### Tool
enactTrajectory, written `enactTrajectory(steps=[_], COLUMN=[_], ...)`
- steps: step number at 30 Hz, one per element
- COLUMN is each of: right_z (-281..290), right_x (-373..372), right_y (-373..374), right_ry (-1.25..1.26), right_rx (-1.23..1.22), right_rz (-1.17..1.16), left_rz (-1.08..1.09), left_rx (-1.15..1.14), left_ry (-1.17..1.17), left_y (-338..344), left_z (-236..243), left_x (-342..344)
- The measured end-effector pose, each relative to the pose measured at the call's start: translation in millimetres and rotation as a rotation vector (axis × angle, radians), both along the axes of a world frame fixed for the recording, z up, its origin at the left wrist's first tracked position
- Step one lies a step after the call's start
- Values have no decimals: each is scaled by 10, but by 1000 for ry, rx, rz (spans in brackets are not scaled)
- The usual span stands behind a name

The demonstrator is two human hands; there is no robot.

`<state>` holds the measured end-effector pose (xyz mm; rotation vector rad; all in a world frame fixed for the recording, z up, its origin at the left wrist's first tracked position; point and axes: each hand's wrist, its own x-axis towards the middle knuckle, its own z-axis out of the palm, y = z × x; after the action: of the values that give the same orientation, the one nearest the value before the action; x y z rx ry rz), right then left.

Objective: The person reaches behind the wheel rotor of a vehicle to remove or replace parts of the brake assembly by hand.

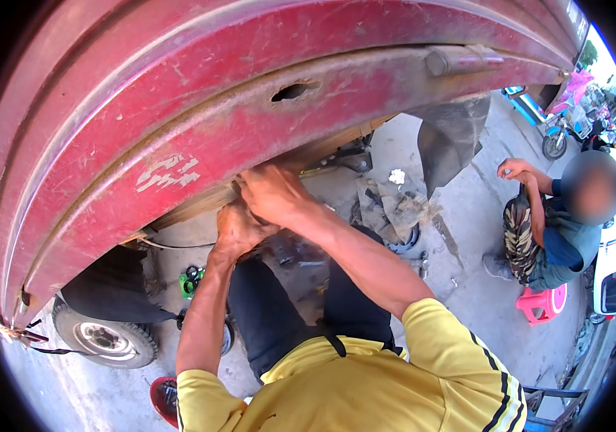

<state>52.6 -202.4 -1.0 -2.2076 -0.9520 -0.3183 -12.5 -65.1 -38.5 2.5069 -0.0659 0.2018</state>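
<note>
Worn red metal truck body (200,137) has both hands under its lower edge: left hand (238,229) and right hand (273,193) press there, grip hidden, cannot tell.

Hands: left hand (236,229) and right hand (273,193) pressed together under the red vehicle body (178,122)'s lower edge
Nearby: seated person (556,230) on pink stool (541,304); wheel (106,338) at left

I see the worn red truck body panel (200,108), scuffed and chipped, curving overhead, its lower edge under both hands.
</note>
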Motion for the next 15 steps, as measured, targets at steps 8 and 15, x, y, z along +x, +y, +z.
enactTrajectory(steps=[8,15], right_z=[-67,-1516], right_x=[97,333], right_y=[-370,-860], right_ry=[264,1087], right_rx=[143,797], right_rz=[-96,62], left_rz=[3,-64], left_rx=[2,-77], left_ry=[-59,-36], left_y=[-17,-76], left_z=[86,135], left_x=[-67,-41])
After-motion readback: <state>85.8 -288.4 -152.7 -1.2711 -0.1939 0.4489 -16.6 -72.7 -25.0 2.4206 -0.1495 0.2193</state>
